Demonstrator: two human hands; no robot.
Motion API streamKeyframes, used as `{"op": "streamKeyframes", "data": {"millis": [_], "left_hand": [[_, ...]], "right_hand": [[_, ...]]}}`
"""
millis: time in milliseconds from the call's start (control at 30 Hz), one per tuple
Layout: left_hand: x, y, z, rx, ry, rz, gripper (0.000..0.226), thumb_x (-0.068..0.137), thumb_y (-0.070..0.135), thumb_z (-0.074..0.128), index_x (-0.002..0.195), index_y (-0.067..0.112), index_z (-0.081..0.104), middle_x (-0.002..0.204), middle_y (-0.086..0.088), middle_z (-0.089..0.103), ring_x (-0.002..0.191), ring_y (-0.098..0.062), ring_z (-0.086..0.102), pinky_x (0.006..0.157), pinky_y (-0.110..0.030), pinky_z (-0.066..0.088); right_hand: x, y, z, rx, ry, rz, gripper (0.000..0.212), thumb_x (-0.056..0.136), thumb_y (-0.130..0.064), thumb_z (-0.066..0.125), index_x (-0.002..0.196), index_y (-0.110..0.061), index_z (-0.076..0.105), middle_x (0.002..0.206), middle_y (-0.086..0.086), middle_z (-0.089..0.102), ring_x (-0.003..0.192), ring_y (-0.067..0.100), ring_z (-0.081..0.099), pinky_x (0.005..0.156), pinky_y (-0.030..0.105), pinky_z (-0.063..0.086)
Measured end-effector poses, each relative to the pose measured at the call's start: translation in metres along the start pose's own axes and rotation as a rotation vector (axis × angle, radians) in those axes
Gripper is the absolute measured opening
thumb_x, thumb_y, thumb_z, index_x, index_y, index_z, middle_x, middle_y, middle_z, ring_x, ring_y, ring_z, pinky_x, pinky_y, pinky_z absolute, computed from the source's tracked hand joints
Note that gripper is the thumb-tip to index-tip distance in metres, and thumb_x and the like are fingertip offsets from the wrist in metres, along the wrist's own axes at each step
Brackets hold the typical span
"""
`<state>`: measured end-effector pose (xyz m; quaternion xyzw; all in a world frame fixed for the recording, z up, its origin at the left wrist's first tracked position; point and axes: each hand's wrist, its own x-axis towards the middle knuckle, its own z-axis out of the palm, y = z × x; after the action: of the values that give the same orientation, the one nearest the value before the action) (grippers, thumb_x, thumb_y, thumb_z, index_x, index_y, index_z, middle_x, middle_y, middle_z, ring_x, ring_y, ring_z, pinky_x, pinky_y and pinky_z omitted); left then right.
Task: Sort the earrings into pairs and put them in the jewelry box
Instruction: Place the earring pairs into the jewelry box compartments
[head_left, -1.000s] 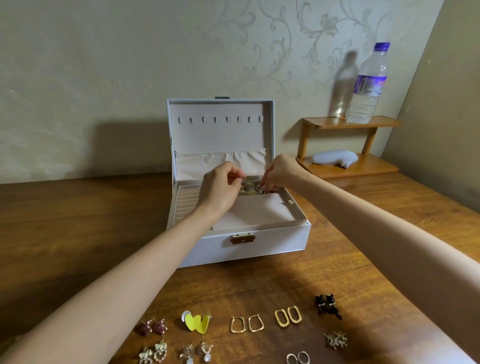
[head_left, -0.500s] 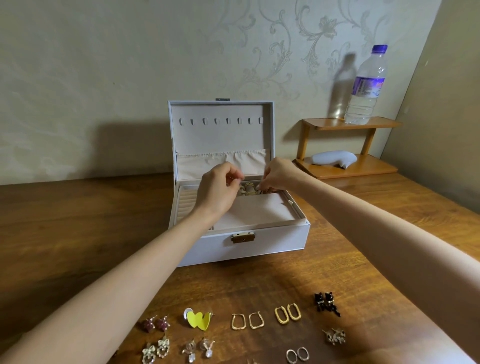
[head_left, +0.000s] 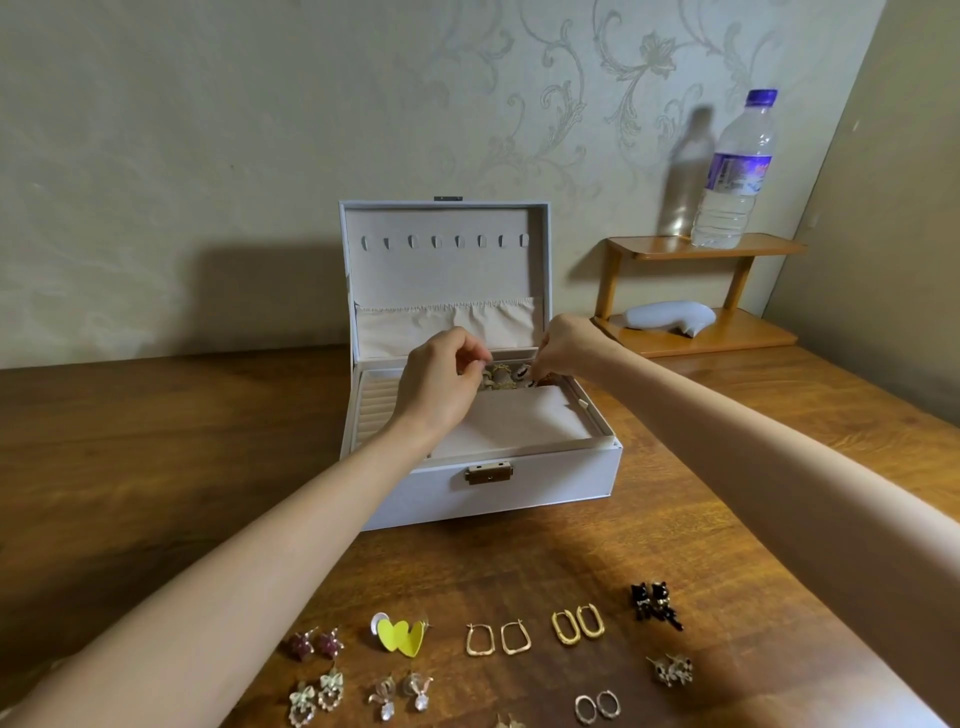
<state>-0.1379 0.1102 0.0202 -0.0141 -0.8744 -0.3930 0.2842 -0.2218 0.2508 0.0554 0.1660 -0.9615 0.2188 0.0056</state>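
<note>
The white jewelry box (head_left: 545, 475) stands open at the table's middle, its lid upright. Both hands reach into its back compartment, where several small earrings (head_left: 501, 378) lie. My left hand (head_left: 441, 387) has curled fingers, thumb and forefinger pinched together at a gold earring there. My right hand (head_left: 566, 348) pinches a dark-and-white earring (head_left: 523, 372) at the compartment's right side. On the table in front lie pairs: purple flowers (head_left: 317, 644), yellow hearts (head_left: 400, 636), squarish gold hoops (head_left: 497, 638), oval gold hoops (head_left: 577, 623), black cats (head_left: 654, 605).
More pairs lie along the near edge: bows (head_left: 316, 696), pearl drops (head_left: 400, 696), small hoops (head_left: 597, 706), a sparkly pair (head_left: 671, 669). A wooden shelf (head_left: 706, 249) at the back right carries a water bottle (head_left: 735, 171) and a pale grey object (head_left: 670, 318).
Both hands stay at the box's back compartment, with only small finger movements. The view has shifted slightly.
</note>
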Motion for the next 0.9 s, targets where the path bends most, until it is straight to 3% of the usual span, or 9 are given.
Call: {"op": "streamKeyframes", "data": {"millis": [100,233,300,367,500,633,700,800,900], "left_hand": [[0.000,0.000,-0.001,0.008,0.004,0.015,0.010,0.087,0.005,0.058,0.089,0.014,0.063,0.092,-0.002,0.065,0.086,-0.017,0.060,0.081,-0.038,0.052],[-0.002,0.003,-0.011,0.022,0.037,0.049,0.009,0.088,0.006,0.056,0.094,0.011,0.061,0.096,-0.002,0.064,0.086,-0.016,0.060,0.073,-0.029,0.053],[-0.004,0.001,-0.021,0.118,0.080,0.056,0.010,0.090,0.009,0.054,0.099,0.011,0.058,0.097,0.000,0.061,0.084,-0.014,0.058,0.064,-0.021,0.047],[-0.006,-0.006,-0.035,0.289,0.138,0.031,0.014,0.091,0.011,0.050,0.105,0.012,0.054,0.101,0.001,0.059,0.083,-0.013,0.055,0.061,-0.024,0.039],[-0.015,-0.024,-0.069,0.607,0.101,-0.149,0.028,0.092,0.024,0.052,0.116,0.011,0.046,0.118,-0.010,0.054,0.094,-0.024,0.057,0.066,-0.033,0.045],[-0.023,-0.038,-0.088,0.790,-0.119,-0.383,0.051,0.092,0.044,0.048,0.125,0.007,0.040,0.112,-0.012,0.059,0.095,-0.027,0.059,0.074,-0.036,0.046],[-0.023,-0.042,-0.091,0.771,-0.210,-0.444,0.049,0.092,0.050,0.044,0.116,0.008,0.049,0.102,-0.008,0.062,0.088,-0.024,0.061,0.072,-0.035,0.048],[-0.025,-0.043,-0.086,0.644,-0.327,-0.452,0.036,0.092,0.050,0.045,0.083,0.016,0.052,0.081,-0.001,0.058,0.073,-0.017,0.058,0.064,-0.031,0.046],[-0.026,-0.042,-0.080,0.625,-0.357,-0.445,0.031,0.094,0.044,0.043,0.080,0.017,0.049,0.079,-0.002,0.058,0.074,-0.019,0.059,0.064,-0.033,0.048]], "right_hand": [[0.001,0.003,-0.001,0.037,0.001,0.003,0.033,0.074,-0.018,0.076,0.099,0.002,0.066,0.092,0.014,0.065,0.080,0.021,0.056,0.071,0.033,0.049],[-0.003,0.008,-0.003,0.147,0.034,-0.001,0.030,0.079,-0.016,0.072,0.094,0.009,0.068,0.079,0.017,0.064,0.070,0.018,0.052,0.063,0.029,0.042],[-0.008,0.012,-0.006,0.171,0.069,-0.014,0.027,0.082,-0.017,0.069,0.092,0.008,0.068,0.085,0.020,0.067,0.073,0.020,0.055,0.066,0.030,0.044],[-0.015,0.018,-0.008,0.152,0.096,-0.021,0.022,0.083,-0.019,0.068,0.091,0.001,0.068,0.087,0.014,0.067,0.079,0.021,0.059,0.069,0.032,0.048],[-0.035,0.031,-0.008,0.112,0.125,-0.027,0.017,0.084,-0.022,0.066,0.095,-0.009,0.064,0.092,0.007,0.064,0.080,0.017,0.055,0.068,0.030,0.045],[-0.055,0.037,-0.008,0.104,-0.051,0.041,0.029,0.087,-0.030,0.062,0.106,-0.008,0.059,0.079,0.002,0.057,0.068,0.015,0.053,0.055,0.024,0.042],[-0.058,0.035,-0.008,0.080,-0.110,0.072,0.030,0.091,-0.031,0.058,0.107,-0.006,0.060,0.072,0.003,0.056,0.059,0.015,0.049,0.047,0.023,0.038],[-0.057,0.033,-0.006,0.077,-0.107,0.104,0.027,0.095,-0.027,0.051,0.106,-0.005,0.062,0.067,0.003,0.054,0.053,0.014,0.047,0.043,0.023,0.034],[-0.055,0.033,-0.002,0.061,-0.056,0.108,0.028,0.095,-0.024,0.047,0.101,-0.003,0.065,0.079,0.008,0.063,0.065,0.019,0.056,0.057,0.028,0.045]]}}
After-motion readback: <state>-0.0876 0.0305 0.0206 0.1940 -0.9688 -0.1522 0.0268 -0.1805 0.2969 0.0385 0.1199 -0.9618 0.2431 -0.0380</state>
